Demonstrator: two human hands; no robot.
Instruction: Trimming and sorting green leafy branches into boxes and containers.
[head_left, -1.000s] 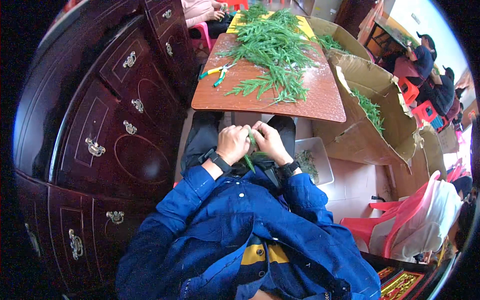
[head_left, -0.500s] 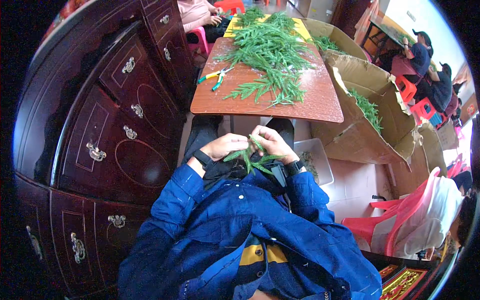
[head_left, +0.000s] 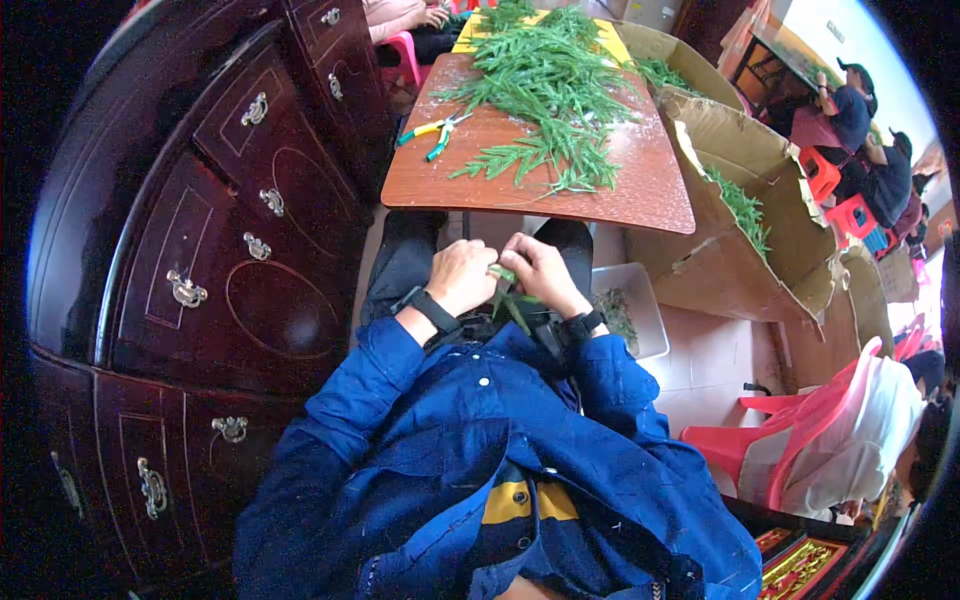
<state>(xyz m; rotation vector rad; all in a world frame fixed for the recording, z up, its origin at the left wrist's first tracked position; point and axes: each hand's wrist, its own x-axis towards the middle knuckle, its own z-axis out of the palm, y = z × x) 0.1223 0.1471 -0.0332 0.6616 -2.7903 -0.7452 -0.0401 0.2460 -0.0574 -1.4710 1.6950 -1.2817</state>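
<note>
Over my lap, a green artificial leaf sprig (head_left: 512,308) hangs between my two hands. My left hand (head_left: 465,275) is closed on the sprig, its knuckles turned up. Fingers of my right hand (head_left: 537,270) pinch the same sprig close beside the left fingertips; the exact grip point is partly hidden. Ahead, a heap of similar green sprigs (head_left: 545,75) covers much of the brown table (head_left: 440,185). Pliers with yellow and green handles (head_left: 434,132) lie on the table's left part.
Dark wooden cabinets (head_left: 240,220) stand close on my left. Below right sits a white plastic tub (head_left: 648,315) with scraps. Large cardboard boxes (head_left: 690,265) holding greenery stand right of the table. A pink chair (head_left: 720,445) is at lower right. Other people sit farther off.
My hands have drawn together, with the left turned more knuckles-up. The sprig is bunched and more of it is hidden behind the fingers. The view has shifted slightly.
</note>
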